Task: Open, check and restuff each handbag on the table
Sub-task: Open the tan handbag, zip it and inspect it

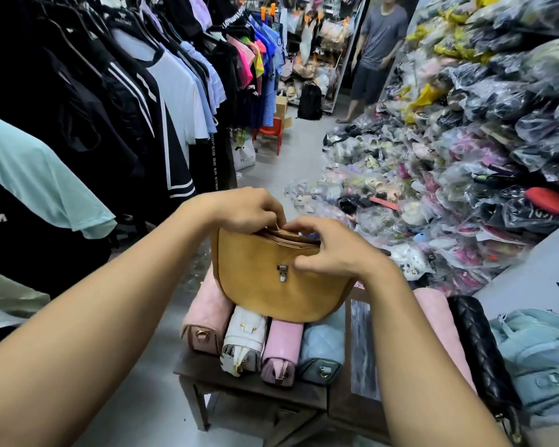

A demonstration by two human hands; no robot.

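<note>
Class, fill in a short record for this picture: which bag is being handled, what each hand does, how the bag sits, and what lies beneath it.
bag handled: tan handbag, half-moon, metal clasp on front
left: left hand pinches its top edge
right: right hand grips its top edge, thumb on the front
pose: upright, over the row below
row below: pink bag, white bag, second pink bag, pale blue bag, side by side on wooden table
inside: cannot tell
</note>
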